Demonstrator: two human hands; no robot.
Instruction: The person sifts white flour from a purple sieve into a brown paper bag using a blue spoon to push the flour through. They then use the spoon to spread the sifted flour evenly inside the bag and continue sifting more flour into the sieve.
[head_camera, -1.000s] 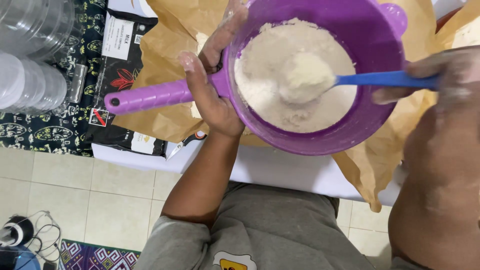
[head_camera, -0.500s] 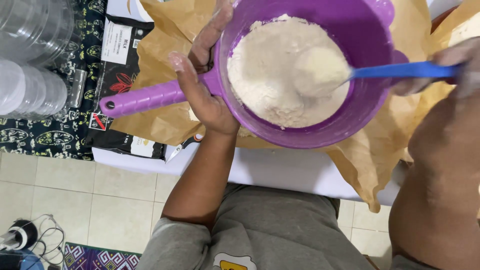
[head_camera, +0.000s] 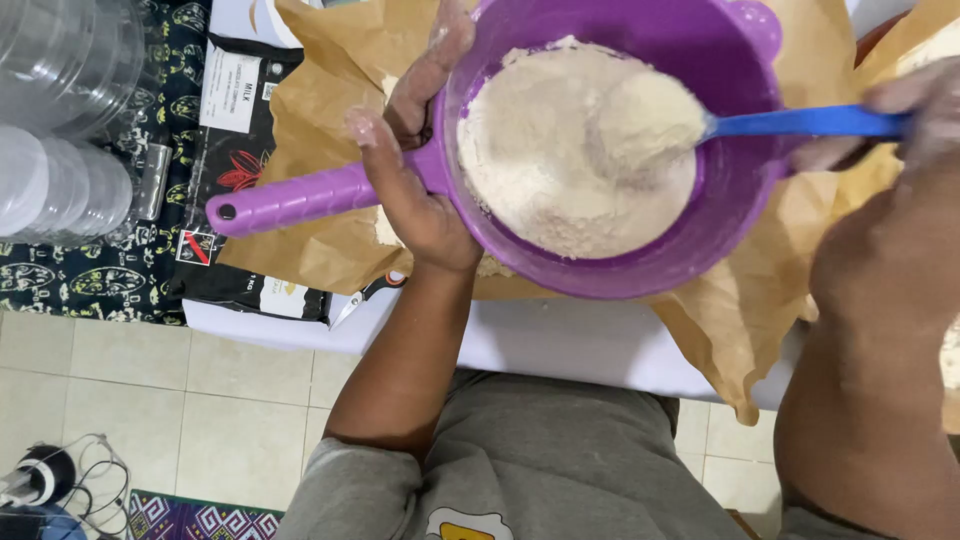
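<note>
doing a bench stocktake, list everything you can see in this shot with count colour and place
sieve: one, purple, long handle pointing left, held over the brown paper
flour: one heap, off-white, inside the sieve
spoon: one, blue handle, bowl buried in the flour
brown paper: one crumpled sheet, spread under the sieve
black packet: one, with a white label, left of the paper
clear plastic containers: a stack, count unclear, far left
patterned cloth: one, black and white, left
tiled floor: pale, below the table
left hand: grips the sieve where handle meets rim
right hand: holds the spoon handle, blurred
</note>
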